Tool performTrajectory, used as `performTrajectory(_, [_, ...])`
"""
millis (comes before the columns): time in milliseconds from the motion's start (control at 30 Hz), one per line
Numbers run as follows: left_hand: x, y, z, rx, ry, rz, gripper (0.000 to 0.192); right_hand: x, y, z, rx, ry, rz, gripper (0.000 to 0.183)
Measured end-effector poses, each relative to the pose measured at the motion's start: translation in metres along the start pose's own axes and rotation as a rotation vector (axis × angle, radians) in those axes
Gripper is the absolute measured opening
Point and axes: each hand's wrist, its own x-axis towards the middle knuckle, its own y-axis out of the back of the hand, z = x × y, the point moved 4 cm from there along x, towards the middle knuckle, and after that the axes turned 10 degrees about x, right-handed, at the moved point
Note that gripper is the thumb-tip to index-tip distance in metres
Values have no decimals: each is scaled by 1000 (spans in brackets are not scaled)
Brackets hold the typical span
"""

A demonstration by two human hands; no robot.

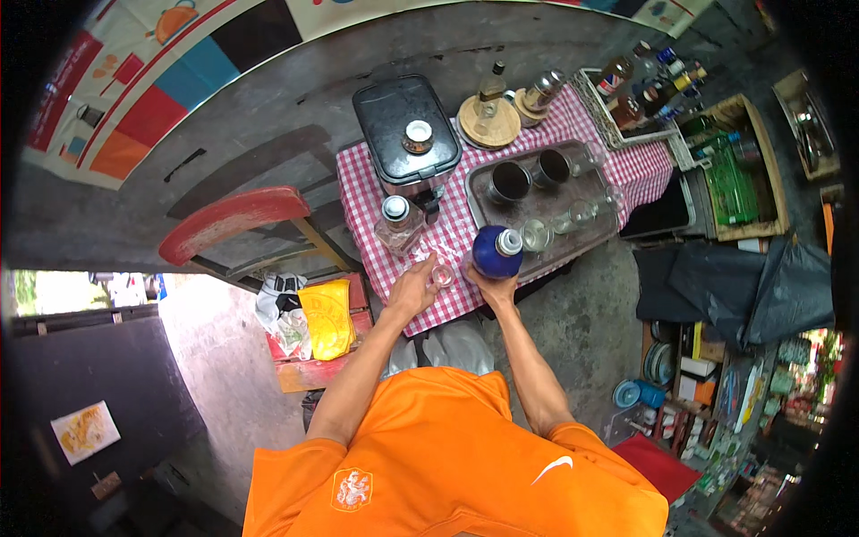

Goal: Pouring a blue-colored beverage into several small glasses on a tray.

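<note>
My right hand is closed round the lower part of a blue bottle with a pale cap, near the table's front edge. To its left, the fingers of my left hand touch a small clear glass on the red-and-white checked tablecloth. A clear square glass bottle with a stopper stands just beyond my left hand. Right of the blue bottle lies a worn metal tray with two dark cups and several clear glasses.
A black-lidded container with a small jar on top stands at the back left. Behind the tray are a round wooden board and a basket of bottles. A red wooden chair stands at the left.
</note>
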Motion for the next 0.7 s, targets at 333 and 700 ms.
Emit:
performTrajectory(333, [-147, -29, -66, -216, 438, 396, 51, 62, -40, 23, 78, -30, -80, 60])
performTrajectory(700, [-309, -196, -18, -608, 1280, 479, 33, 65, -35, 36, -49, 147, -348, 66])
